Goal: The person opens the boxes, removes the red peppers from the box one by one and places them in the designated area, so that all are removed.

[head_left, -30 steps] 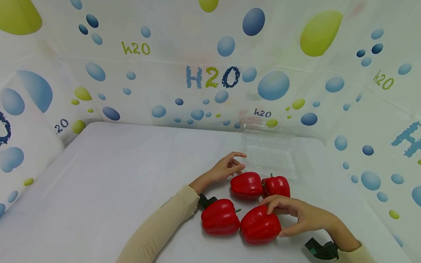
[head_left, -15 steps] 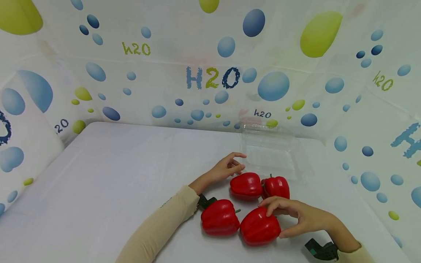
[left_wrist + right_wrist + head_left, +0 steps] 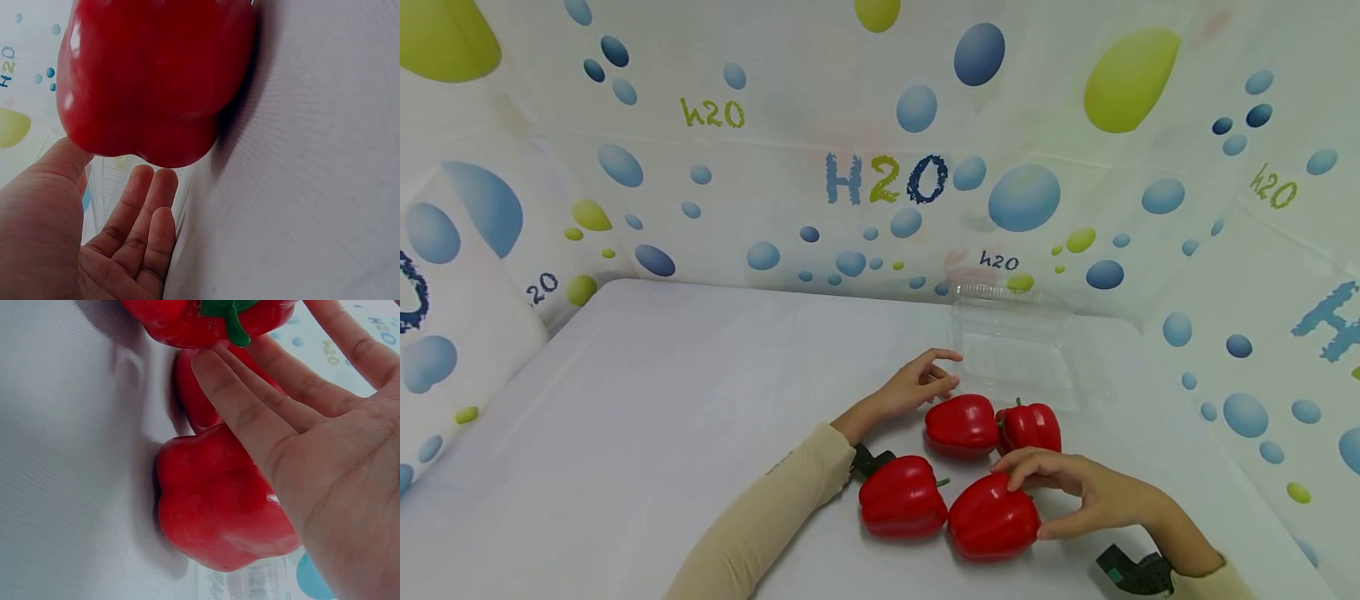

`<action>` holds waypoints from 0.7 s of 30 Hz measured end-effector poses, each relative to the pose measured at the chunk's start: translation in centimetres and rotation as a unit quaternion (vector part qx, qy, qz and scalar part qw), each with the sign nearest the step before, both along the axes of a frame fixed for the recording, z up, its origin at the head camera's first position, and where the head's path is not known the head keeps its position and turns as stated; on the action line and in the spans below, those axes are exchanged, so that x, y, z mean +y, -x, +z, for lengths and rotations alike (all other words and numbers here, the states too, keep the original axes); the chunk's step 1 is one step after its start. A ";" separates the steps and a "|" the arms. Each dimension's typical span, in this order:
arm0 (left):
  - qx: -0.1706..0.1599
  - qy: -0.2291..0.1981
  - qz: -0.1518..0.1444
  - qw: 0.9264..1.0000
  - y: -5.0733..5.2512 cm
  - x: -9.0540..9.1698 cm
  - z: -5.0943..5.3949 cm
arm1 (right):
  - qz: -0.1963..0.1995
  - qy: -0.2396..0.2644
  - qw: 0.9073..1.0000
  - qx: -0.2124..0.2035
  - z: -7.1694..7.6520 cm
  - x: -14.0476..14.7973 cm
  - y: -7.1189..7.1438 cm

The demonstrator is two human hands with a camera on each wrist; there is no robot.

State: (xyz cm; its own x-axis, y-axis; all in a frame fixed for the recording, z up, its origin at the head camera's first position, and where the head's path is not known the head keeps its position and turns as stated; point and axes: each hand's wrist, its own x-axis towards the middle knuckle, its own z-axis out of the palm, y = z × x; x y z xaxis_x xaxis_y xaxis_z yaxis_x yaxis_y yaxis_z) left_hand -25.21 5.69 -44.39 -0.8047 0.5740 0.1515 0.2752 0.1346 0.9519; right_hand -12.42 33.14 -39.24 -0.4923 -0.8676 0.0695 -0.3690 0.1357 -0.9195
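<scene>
Two red bell peppers stand in front: a front-left one (image 3: 902, 497) and a front-right one (image 3: 994, 517), side by side. Behind them are a back-left pepper (image 3: 961, 427) and a back-right pepper (image 3: 1032, 427). My left hand (image 3: 917, 385) lies beside the back-left pepper, fingers loosely bent and holding nothing; whether its thumb touches the pepper I cannot tell. Over the front-right pepper reaches my right hand (image 3: 1086, 492), fingertips at its top and thumb by its right side. In the right wrist view those fingers (image 3: 244, 406) look straight, partly behind the stemmed pepper.
A clear plastic container (image 3: 1000, 292) stands behind the peppers, near the far edge of the white table (image 3: 662, 417). A white curtain (image 3: 760, 167) with blue and green drops surrounds the table. Dark wrist cameras (image 3: 1135, 571) sit at both cuffs.
</scene>
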 end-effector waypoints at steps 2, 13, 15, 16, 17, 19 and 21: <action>-0.001 0.000 0.001 1.000 0.0 0.0 0.0 | -0.001 0.002 1.000 0.005 0.1 0.0 0.0; 0.003 -0.003 -0.002 1.000 0.0 -0.1 -0.1 | -0.020 0.003 1.000 0.015 0.5 0.0 -0.2; 0.005 -0.005 -0.005 1.000 0.1 -0.1 -0.2 | -0.024 0.001 1.000 0.012 0.5 0.1 -0.2; 0.007 -0.005 -0.006 1.000 0.2 -0.1 -0.3 | -0.025 0.001 1.000 0.012 0.6 0.1 -0.2; 0.008 -0.006 -0.007 1.000 0.2 0.0 -0.3 | -0.025 0.001 1.000 0.011 0.6 0.2 -0.1; 0.009 -0.005 -0.008 1.000 0.2 0.0 -0.3 | -0.024 0.004 1.000 0.012 0.6 0.2 -0.1; 0.009 -0.005 -0.007 1.000 0.3 0.0 -0.3 | -0.025 0.005 1.000 0.014 0.6 0.3 0.0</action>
State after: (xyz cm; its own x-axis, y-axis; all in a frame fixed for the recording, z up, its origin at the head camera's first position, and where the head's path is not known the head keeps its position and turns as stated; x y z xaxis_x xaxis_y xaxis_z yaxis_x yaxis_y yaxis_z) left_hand -25.47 5.70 -44.69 -0.7931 0.5843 0.1720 0.2948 0.1212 0.9478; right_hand -12.39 33.44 -38.65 -0.5324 -0.8415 0.0918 -0.3878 0.1461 -0.9101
